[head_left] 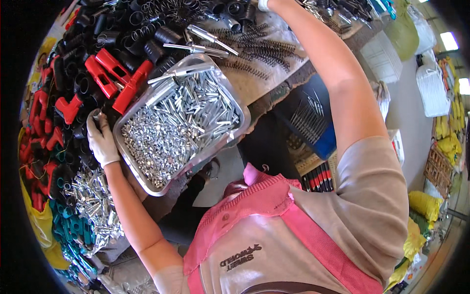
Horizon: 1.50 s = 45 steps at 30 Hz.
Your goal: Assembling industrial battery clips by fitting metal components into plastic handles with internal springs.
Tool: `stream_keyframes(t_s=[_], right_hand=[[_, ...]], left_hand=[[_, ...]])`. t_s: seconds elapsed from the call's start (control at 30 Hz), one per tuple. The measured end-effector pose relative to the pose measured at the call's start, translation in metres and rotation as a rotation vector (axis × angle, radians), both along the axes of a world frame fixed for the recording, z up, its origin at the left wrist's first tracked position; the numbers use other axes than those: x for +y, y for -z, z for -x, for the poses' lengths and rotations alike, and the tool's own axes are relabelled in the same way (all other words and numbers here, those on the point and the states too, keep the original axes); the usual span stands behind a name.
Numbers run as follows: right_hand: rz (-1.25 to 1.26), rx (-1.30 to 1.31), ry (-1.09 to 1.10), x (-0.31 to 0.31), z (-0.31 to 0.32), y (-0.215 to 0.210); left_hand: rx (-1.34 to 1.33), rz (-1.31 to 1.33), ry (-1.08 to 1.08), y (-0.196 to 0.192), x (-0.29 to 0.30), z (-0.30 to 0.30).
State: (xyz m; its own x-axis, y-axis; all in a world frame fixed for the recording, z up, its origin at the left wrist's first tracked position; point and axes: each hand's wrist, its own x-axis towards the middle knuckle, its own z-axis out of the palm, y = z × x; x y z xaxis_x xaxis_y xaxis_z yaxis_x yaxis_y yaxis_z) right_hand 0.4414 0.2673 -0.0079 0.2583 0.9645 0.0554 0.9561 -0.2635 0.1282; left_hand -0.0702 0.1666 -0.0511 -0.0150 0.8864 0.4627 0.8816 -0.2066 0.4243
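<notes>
While left hand [102,139] grip clasps a black tube [96,117], tray rim [128,115] touching, right grip unseen.

Bright, even light; glare on metal parts; strong fisheye bending, black corners.

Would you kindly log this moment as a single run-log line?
left hand: gloved, grips small metal tube | right hand: gloved, at top edge, contents unseen | metal tray: pins, nuts | red handles beside it
</notes>
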Motion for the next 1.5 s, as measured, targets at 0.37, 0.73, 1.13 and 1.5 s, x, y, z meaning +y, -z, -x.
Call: stream_keyframes(t_s=[0.37, 0.73, 1.13, 1.5], right_hand=[[-0.172, 0.483, -0.586, -0.092, 0.086, -0.115], [0.362, 1.490, -0.773, -0.305, 0.054, -0.027], [1.048, 0.768, 0.086, -0.495, 0.134, 0.457], [0.627, 0.431, 0.223, -0.423, 0.129, 0.568]], left_hand=[[-0.063, 0.013, 0.015, 0.000, -0.003, -0.005], [-0.308, -0.198, -0.217, -0.066, -0.074, -0.022], [-0.117, -0.201, -0.143, 0.005, -0.203, -0.022], [0.046, -0.143, -0.388, 0.013, -0.194, -0.063]])
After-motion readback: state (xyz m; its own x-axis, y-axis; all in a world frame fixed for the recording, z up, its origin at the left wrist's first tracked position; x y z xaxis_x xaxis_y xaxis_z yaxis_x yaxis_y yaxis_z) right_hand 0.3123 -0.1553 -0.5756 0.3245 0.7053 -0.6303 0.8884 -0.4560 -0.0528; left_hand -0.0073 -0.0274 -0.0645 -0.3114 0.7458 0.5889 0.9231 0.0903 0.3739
